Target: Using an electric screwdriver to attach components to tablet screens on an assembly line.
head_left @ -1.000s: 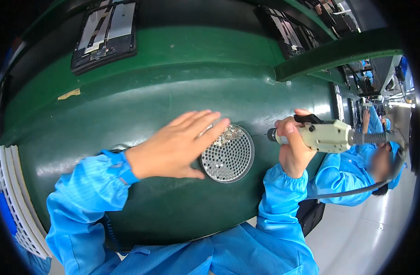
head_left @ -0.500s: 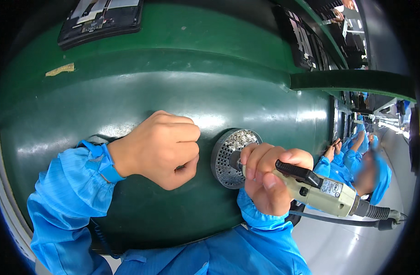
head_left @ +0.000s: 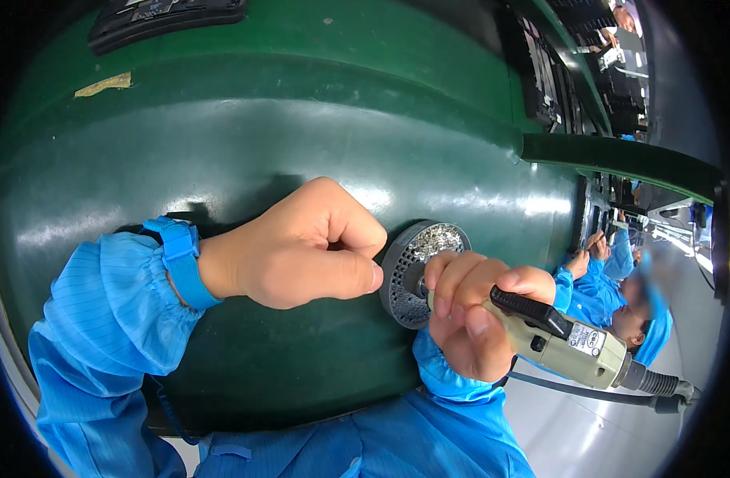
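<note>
disc (head_left: 409,275): perforated grey, centre frame on green bench (head_left: 301,135). left hand (head_left: 301,247): curled fist, thumb at disc rim; brace firmly. right hand (head_left: 468,319): closed around driver (head_left: 556,338), tip at disc; keep it square, press steadily.

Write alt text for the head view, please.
A right hand presses the tip of a beige power screwdriver against a round perforated metal tray on a green table. The left hand, curled into a fist, rests beside the tray.
</note>
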`<action>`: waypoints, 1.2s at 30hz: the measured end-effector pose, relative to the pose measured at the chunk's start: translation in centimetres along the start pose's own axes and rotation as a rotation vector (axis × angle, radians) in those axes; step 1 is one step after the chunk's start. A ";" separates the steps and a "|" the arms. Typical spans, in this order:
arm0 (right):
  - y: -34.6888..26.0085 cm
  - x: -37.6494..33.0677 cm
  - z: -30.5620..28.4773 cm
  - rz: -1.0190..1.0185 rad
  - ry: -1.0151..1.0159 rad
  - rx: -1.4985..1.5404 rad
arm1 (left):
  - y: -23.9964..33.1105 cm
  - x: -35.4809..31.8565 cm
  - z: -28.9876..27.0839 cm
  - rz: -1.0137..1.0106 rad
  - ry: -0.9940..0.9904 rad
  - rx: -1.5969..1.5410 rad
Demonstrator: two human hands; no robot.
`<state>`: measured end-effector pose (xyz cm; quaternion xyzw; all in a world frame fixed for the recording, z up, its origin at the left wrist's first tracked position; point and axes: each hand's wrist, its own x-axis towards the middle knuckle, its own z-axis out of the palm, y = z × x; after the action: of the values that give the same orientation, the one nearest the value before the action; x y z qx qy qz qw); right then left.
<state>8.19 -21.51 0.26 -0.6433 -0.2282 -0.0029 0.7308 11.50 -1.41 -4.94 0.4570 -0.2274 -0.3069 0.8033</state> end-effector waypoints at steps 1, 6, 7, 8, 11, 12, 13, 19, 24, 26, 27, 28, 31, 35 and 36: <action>0.0 0.0 0.0 0.000 0.000 0.000 | 0.0 0.0 0.0 0.001 -0.023 0.019; 0.0 -0.1 0.1 -0.025 -0.002 -0.020 | 0.2 -0.1 0.0 -0.007 -0.033 0.032; 0.0 -0.1 0.2 -0.027 -0.002 -0.019 | 0.3 -0.2 0.1 -0.008 -0.028 0.021; 0.0 -0.2 0.3 -0.029 -0.002 -0.029 | 0.3 -0.2 0.2 -0.008 -0.028 0.024; -0.2 -0.4 0.3 -0.043 -0.004 -0.043 | 0.3 -0.3 0.5 -0.003 -0.044 0.027; -0.3 -0.4 0.3 -0.049 -0.013 -0.041 | 0.4 -0.4 0.6 -0.007 -0.019 0.098; -0.6 -0.5 0.3 -0.057 -0.015 -0.034 | 0.4 -0.5 0.8 -0.011 0.007 0.169; -4.6 -0.7 -1.3 -0.144 0.155 0.097 | -1.0 0.1 2.0 0.131 0.142 0.895; -5.8 -0.6 -4.2 -0.237 0.228 -0.044 | 0.5 0.6 6.9 0.174 0.269 1.188; -5.0 -0.6 -5.4 -0.250 0.299 -0.054 | 0.0 1.0 7.9 0.197 0.215 1.378; -4.6 -0.9 -6.0 -0.274 0.310 -0.052 | -0.5 1.4 8.4 0.210 0.201 1.398; -4.0 -1.1 -6.6 -0.269 0.336 -0.047 | -0.7 1.7 8.8 0.209 0.183 1.457; -2.7 -1.6 -7.8 -0.268 0.392 -0.074 | -1.5 2.8 9.2 0.222 0.150 1.544; -2.6 -2.1 -8.0 -0.167 0.478 -0.130 | -1.3 3.4 9.2 0.210 0.089 1.519; -2.9 -2.2 -8.1 -0.189 0.503 -0.123 | -0.8 3.7 9.1 0.203 0.075 1.480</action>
<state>8.04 -30.23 1.66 -0.6413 -0.0981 -0.2445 0.7206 7.97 -9.71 -0.94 0.8650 -0.3881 0.0176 0.3176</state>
